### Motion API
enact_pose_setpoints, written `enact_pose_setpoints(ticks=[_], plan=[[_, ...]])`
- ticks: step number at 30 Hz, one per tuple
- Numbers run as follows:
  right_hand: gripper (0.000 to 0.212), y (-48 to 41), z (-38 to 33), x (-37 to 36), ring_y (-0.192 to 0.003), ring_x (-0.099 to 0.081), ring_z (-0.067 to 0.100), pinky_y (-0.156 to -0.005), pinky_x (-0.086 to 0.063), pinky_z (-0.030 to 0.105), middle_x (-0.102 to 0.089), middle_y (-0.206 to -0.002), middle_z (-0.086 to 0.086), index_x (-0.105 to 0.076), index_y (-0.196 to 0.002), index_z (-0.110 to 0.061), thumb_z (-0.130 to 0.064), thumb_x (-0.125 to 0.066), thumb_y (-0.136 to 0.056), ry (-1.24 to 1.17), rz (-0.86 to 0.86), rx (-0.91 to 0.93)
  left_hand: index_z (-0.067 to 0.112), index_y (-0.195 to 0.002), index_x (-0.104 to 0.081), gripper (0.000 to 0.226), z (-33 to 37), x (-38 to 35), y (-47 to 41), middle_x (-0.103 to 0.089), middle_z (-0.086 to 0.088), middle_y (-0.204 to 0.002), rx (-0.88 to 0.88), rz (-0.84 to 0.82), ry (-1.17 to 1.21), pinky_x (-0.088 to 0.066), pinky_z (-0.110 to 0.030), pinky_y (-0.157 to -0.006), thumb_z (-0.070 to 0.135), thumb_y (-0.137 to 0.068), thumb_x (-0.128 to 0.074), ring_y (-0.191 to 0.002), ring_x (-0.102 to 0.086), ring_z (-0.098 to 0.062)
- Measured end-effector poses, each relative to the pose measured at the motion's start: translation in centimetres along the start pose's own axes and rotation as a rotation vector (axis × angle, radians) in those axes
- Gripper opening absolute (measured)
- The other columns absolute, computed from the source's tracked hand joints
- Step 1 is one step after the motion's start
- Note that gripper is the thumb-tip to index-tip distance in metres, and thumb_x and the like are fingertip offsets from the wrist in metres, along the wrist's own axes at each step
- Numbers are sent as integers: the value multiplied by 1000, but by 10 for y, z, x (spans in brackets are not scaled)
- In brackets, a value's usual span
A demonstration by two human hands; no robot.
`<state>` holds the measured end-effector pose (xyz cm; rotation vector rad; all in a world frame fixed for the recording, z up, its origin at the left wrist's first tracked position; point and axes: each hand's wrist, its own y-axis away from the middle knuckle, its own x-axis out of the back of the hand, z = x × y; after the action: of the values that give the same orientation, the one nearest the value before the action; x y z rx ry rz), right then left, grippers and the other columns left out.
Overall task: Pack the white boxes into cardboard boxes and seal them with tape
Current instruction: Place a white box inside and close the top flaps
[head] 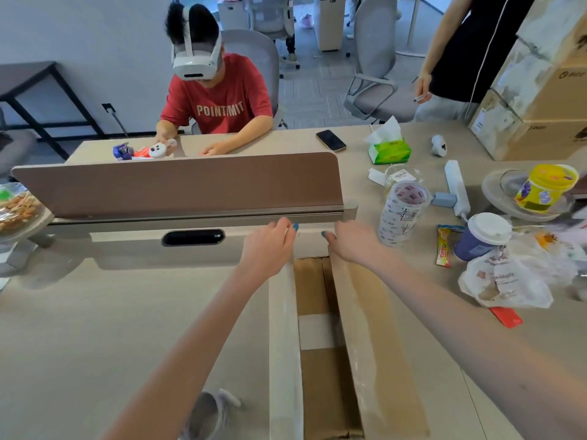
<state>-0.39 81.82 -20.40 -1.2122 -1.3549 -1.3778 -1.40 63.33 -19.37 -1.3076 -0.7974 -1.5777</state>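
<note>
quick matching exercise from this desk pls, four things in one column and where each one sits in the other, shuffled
Things
1. phone
2. tape rolls
3. yellow tub
4. cardboard box

Places
a. in the glass bowl
b. left hand and right hand at its far end
c. stacked upright, just right of the right hand
d. lying flat, left of the tissue pack

Pairs: 1-d, 2-c, 3-a, 4-b
</note>
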Motion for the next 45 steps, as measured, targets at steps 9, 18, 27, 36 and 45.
enact_pose_setpoints(ticks=[9,18,27,36,45], plan=[[36,39,21,-52,-117,-48,25,-86,-44,36,-49,-131,2,-46,-129,-14,-23,-47,-95,-186,132,163,17,-129,-47,33,-4,-53,35,-55,5,-131,-29,36,72,-41,-36,-67,30,-101,-36,-87,-64,-32],[74,76,26,-109,-147,19,16,-119,8,39,15,-160,0,5,-153,-33,-70,-2,-90,-76,53,253,18,-147,-39,56,-18,-110,70,-29,4,-156,-136,-23,-28,-16,-40,-118,42,-98,-27,-146,-22,-15],[78,60,15,-111,-148,14,17,-119,1,42,8,-162,4,-3,-155,-28,-73,-13,-92,-13,104,211,22,-153,-22,58,-33,-113,54,-11,8,-161,-143,-55,-57,-1,-40,-120,44,-100,-18,-149,1,-10],[82,29,7,-102,-147,19,16,-121,4,41,16,-161,2,5,-154,-30,-75,-1,-86,-35,93,185,26,-152,-26,59,-51,-109,23,-14,10,-160,-155,-57,4,-3,-44,-121,43,-97,-15,-148,-3,-8],[64,72,-4,-100,-149,2,10,-121,-1,31,-3,-163,-3,-15,-154,-15,-50,-18,-100,-177,156,246,20,-125,-58,38,-73,-85,96,-53,4,-138,-54,182,176,-33,-29,-102,24,-94,-36,-124,-48,-13]])
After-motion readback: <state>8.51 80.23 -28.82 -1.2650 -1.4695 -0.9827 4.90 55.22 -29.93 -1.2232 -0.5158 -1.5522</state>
